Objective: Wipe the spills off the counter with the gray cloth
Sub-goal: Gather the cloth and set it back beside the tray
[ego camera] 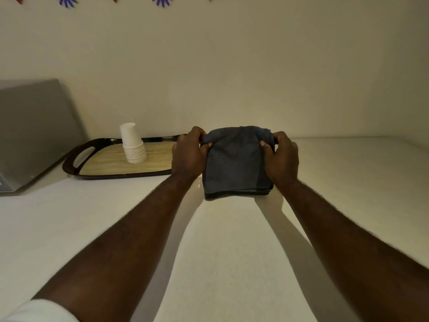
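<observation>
Both grips, left hand [188, 152] and right hand [282, 155], pinch the folded gray cloth [236, 162] (resting on the counter [232, 252]).

At frame centre the folded gray cloth [236, 163] lies on the pale counter [222, 252], left hand [189, 154] on its left edge and right hand [282, 156] on its right, with the wood-faced handled tray [111, 163] at left carrying the stack of white paper cups [132, 144].

The counter [348, 182] lies bare right of the cloth [236, 163]; left, a tray [104, 163] with stacked cups [133, 145] blocks passage.
</observation>
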`<state>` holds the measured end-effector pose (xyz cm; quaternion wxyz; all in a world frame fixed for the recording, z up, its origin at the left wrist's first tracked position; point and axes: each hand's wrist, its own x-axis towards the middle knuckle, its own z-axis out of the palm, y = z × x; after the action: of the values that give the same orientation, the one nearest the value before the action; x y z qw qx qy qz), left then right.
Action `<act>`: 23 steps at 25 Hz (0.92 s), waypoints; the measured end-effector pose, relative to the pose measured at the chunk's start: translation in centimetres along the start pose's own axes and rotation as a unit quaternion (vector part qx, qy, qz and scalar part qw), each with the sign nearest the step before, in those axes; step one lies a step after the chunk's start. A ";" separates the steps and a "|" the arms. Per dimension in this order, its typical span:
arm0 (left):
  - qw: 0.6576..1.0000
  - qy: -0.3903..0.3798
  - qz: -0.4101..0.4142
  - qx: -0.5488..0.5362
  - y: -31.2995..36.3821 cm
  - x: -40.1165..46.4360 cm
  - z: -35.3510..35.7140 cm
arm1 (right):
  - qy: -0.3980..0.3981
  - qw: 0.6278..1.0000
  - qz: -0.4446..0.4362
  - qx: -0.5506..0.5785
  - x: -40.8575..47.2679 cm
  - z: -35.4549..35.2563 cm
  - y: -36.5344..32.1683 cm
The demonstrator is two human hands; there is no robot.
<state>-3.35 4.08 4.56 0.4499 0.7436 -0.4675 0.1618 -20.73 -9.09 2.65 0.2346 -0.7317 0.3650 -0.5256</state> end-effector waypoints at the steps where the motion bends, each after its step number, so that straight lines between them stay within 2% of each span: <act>1: 1.000 -0.004 -0.005 -0.002 -0.6 0.4 0.7 | -0.004 1.000 0.001 0.006 0.3 0.8 0.4; 5: 0.995 -0.050 -0.054 -0.064 -3.0 1.3 3.0 | -0.022 0.999 0.027 0.025 1.2 3.4 1.8; 9: 0.968 -0.069 -0.164 -0.177 -3.9 0.7 4.7 | -0.057 0.996 0.073 -0.002 1.3 5.2 3.4; 14: 0.962 -0.069 -0.185 -0.189 -4.3 -0.3 6.1 | -0.069 0.993 0.090 -0.011 1.1 6.0 4.8; 17: 0.931 -0.175 -0.210 -0.242 -4.6 -0.5 6.4 | -0.138 0.985 0.107 -0.018 1.2 6.5 5.5; 20: 0.924 -0.257 -0.203 -0.198 -5.2 -1.3 6.8 | -0.258 0.957 0.127 -0.039 0.7 6.8 6.1; 23: 0.930 -0.295 -0.190 -0.109 -5.4 -2.1 7.0 | -0.274 0.952 0.122 -0.057 0.2 6.8 6.5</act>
<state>-1.14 0.30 -3.41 0.3924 0.7789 -0.4438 -0.2056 -16.13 -13.61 -4.28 0.3458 -0.8096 0.4024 -0.2511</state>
